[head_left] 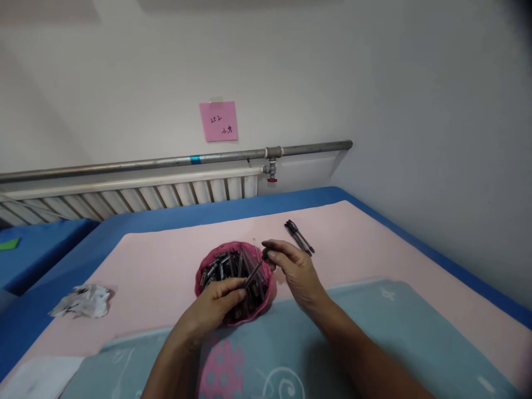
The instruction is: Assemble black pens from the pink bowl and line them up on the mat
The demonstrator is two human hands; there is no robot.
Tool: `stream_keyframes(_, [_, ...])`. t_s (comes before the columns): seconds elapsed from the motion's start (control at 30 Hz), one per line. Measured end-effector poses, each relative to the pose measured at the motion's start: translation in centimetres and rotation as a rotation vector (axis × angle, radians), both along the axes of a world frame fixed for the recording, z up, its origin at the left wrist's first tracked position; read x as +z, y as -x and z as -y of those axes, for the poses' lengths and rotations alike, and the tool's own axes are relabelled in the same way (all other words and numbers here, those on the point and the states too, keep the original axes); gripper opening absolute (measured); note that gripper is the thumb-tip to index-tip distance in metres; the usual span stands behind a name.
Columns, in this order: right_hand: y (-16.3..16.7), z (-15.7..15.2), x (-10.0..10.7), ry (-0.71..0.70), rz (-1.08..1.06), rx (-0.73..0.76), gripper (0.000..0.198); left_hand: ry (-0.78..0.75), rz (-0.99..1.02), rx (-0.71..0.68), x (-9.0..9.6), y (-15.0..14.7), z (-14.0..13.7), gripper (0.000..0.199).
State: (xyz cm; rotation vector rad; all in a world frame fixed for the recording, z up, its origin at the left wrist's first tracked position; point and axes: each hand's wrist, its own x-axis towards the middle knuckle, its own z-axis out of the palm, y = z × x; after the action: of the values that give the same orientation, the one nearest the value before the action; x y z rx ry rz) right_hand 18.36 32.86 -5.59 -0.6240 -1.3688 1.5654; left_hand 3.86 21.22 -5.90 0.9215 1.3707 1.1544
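A slim dark pen (254,272) slants between my two hands above a round pink basket (202,256). My left hand (218,303) pinches its lower end. My right hand (295,269) is closed at its upper end, with thumb and fingers around a small dark part there; whether that is a cap I cannot tell. Inside the basket lie many dark and clear pen parts (222,269), partly hidden by my left hand. Beyond my right hand, a few clear-barrelled black pens (300,237) lie side by side on the pink table cover.
Crumpled white paper or plastic (85,301) lies at the left on the pink cover (155,266). A blue-green patterned cloth (366,316) spreads along the near side. Behind the blue table edge (233,206) stand a radiator (166,194) and a metal pipe (233,157).
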Motion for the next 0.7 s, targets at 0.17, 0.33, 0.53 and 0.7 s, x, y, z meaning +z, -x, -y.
stream_keyframes(0.17, [0.2, 0.2, -0.1, 0.012, 0.003, 0.035, 0.022, 0.004, 0.007, 0.032, 0.0, -0.2, -0.2, 0.028])
stream_keyframes(0.33, [0.5, 0.3, -0.5, 0.053, 0.040, 0.100, 0.030, 0.004, 0.043, 0.013, 0.0, -0.3, -0.4, 0.026])
stream_keyframes(0.53, [0.7, 0.7, -0.6, 0.072, 0.086, 0.135, 0.031, -0.033, -0.016, 0.046, -0.6, -0.5, -0.5, 0.025])
stream_keyframes(0.7, [1.0, 1.0, -0.8, 0.087, 0.103, 0.153, 0.031, -0.030, 0.014, 0.052, -1.1, -0.9, -0.9, 0.021])
